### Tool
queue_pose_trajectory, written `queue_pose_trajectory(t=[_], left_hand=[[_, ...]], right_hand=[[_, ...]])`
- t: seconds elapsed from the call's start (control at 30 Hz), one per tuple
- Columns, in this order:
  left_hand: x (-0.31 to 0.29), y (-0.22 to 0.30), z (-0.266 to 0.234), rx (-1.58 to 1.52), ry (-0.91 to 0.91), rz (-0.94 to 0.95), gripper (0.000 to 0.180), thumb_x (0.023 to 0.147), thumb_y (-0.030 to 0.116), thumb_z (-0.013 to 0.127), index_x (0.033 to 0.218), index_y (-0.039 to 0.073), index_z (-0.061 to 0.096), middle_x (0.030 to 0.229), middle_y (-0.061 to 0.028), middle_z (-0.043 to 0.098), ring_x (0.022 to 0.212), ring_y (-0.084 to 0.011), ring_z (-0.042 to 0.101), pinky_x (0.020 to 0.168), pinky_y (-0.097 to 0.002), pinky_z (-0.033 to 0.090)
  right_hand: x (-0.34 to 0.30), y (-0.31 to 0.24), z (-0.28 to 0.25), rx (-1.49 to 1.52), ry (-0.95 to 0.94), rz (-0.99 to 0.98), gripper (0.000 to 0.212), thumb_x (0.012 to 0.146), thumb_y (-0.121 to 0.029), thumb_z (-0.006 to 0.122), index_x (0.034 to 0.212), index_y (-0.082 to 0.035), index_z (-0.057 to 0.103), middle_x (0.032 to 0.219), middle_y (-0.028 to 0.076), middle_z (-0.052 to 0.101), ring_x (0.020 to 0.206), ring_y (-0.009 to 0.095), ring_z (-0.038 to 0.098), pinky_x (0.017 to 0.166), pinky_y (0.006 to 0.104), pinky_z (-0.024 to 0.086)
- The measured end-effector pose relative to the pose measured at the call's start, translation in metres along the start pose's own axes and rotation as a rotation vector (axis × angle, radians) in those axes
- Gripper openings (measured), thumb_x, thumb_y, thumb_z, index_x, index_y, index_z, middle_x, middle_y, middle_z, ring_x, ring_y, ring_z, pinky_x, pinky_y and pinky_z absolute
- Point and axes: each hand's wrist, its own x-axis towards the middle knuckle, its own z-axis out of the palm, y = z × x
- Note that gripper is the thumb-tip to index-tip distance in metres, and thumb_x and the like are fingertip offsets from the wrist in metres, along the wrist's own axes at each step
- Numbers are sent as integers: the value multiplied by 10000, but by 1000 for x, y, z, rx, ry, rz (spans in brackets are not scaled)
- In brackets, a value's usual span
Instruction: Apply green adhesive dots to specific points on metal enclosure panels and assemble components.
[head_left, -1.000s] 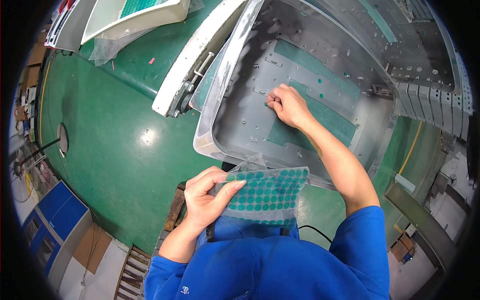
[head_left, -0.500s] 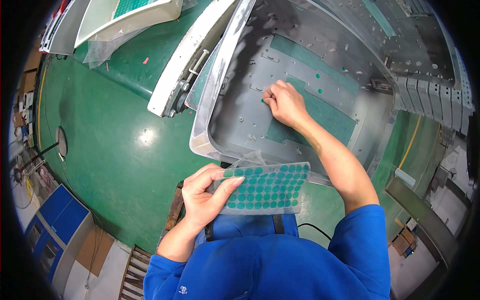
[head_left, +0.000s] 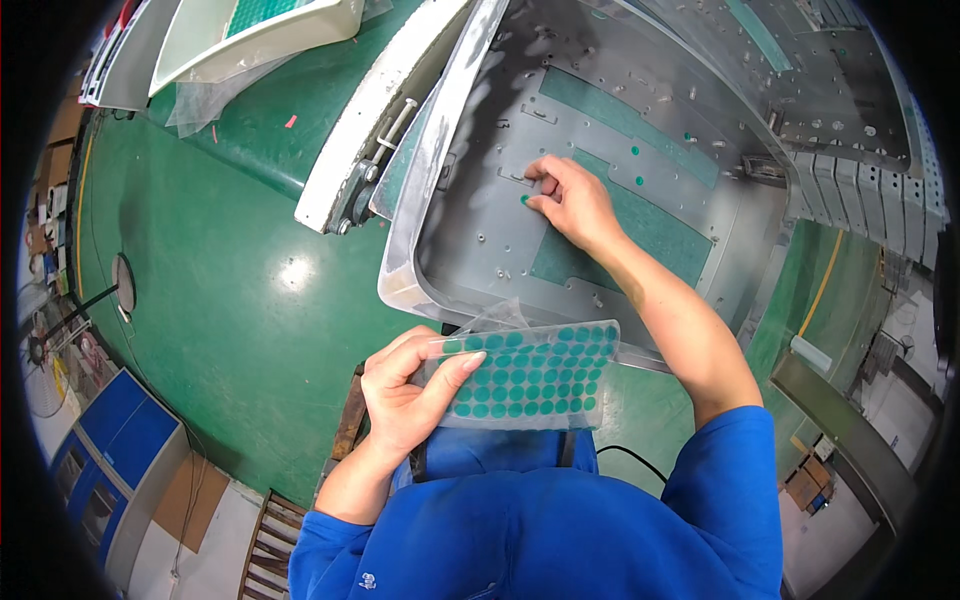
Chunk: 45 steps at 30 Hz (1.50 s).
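Observation:
My left hand point(head_left: 405, 390) pinches the left end of a clear sheet of green round stickers point(head_left: 535, 385) between thumb and fingers, holding it in front of my body. Several rows of dots show on the sheet. My right hand point(head_left: 575, 203) reaches into a large grey metal housing point(head_left: 480, 265). Its thumb and index finger are spread apart, the other fingers curled. By the thumb tip, at the housing's inner panel, is a single green dot point(head_left: 524, 199); I cannot tell whether the thumb touches it. More green dots point(head_left: 640, 181) sit on the panel farther right.
Green film patches point(head_left: 650, 235) cover parts of the panel, with small studs around them. A white curved part with bolts point(head_left: 350, 150) stands left of the housing. A cream bin point(head_left: 270, 45) is at the back left. A wooden slatted seat point(head_left: 268, 545) lies lower left.
My right hand has opened from a pinch at the green dot; the index finger has lifted away from the thumb. The left hand and the sheet have barely moved.

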Motion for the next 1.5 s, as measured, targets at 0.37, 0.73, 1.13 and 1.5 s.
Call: queue_pose_trajectory(t=[0.37, 0.73, 1.13, 1.5], left_hand=[[-7, 12, -7, -23, 46, 1, 101, 712, -12, 653, 716, -5, 552, 689, -17, 524, 607, -67, 460, 554, -192, 364], [-5, 18, 19, 1, -55, 36, 143, 686, -43, 667, 685, -4, 529, 667, -30, 532, 592, -74, 456, 536, -193, 355], [-1, 16, 36, -32, -43, -98, 196, 693, -14, 695, 633, -1, 509, 599, 9, 489, 553, -42, 408, 495, -186, 316], [1, 14, 34, -9, -12, -108, 224, 697, -2, 700, 625, 5, 487, 618, 3, 512, 564, -47, 424, 503, -184, 330]], right_hand=[[-24, -33, -60, 516, -199, 27, 143, 786, -124, 612, 878, -17, 587, 854, 23, 594, 736, 97, 520, 668, 255, 423], [-134, -71, -97, 460, -93, -256, 98, 722, 0, 642, 815, -28, 624, 803, 60, 628, 737, 168, 587, 644, 274, 453], [-145, -65, -85, 373, 67, -224, 80, 726, -45, 636, 786, -45, 582, 770, 53, 599, 704, 209, 573, 626, 311, 437], [-144, -60, -83, 417, 115, -267, 84, 728, 5, 622, 805, -24, 607, 773, 75, 632, 705, 205, 604, 625, 286, 456]])
